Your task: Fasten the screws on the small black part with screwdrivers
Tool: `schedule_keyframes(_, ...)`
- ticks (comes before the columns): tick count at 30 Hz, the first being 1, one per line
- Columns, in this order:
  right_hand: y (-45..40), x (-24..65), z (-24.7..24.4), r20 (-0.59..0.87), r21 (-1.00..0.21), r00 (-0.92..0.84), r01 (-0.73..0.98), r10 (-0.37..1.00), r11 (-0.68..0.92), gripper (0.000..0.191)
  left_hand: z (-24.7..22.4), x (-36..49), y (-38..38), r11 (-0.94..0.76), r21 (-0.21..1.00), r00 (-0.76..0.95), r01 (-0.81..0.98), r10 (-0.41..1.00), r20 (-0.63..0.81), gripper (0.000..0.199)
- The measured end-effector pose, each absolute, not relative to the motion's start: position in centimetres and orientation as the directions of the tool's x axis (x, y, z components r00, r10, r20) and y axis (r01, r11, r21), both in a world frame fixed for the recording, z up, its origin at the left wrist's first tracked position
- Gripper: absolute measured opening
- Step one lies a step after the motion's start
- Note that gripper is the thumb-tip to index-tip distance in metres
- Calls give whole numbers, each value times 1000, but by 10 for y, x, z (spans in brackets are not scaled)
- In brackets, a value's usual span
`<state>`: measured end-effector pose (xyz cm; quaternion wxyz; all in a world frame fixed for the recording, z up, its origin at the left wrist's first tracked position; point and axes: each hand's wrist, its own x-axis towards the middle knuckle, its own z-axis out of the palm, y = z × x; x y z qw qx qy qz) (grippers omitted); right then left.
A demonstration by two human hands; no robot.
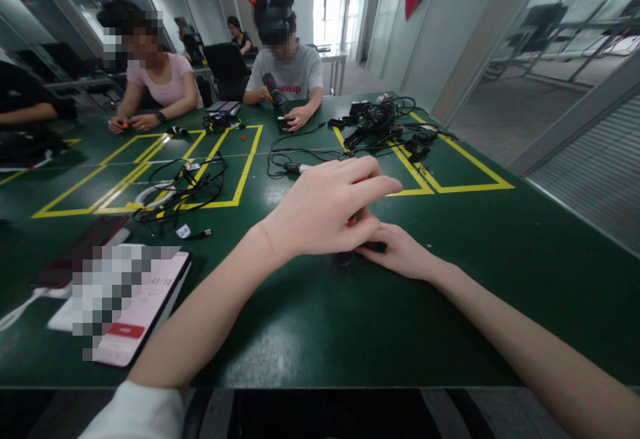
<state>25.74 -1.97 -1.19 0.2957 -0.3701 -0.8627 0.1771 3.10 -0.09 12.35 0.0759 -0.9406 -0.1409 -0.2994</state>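
Note:
Ahead of me, my left hand reaches over a black-and-red object, its fingers bent around it. Only bits of red between the fingers and a round black end low down show; the rest is hidden, so its kind is unclear. My right hand comes in from the right at table height, fingertips curled against the same object behind my left thumb. Just beyond my left hand lies a black cable with a thicker black-and-silver piece.
Phones lie at the near left. Tangled cables and a larger black cable pile rest on the green table with yellow tape. Across it, one person holds a black-and-red power tool; another sits left.

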Motion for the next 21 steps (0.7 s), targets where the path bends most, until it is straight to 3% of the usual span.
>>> schedule_keyframes(6, -21, 256, -12, 377, -515, -560, 535, 738, 669, 14, 124, 30, -1, -942, -4, 784, 336, 277, 556, 33)
schedule_keyframes(14, -22, 253, -13, 362, -511, -548, 560, 755, 652, 15, 125, 30, 1, -958, -6, 774, 286, 227, 591, 33)
schedule_keyframes(21, -24, 256, -8, 356, -603, -476, 541, 804, 586, 14, 125, 29, -2, -935, -6, 780, 354, 291, 554, 32)
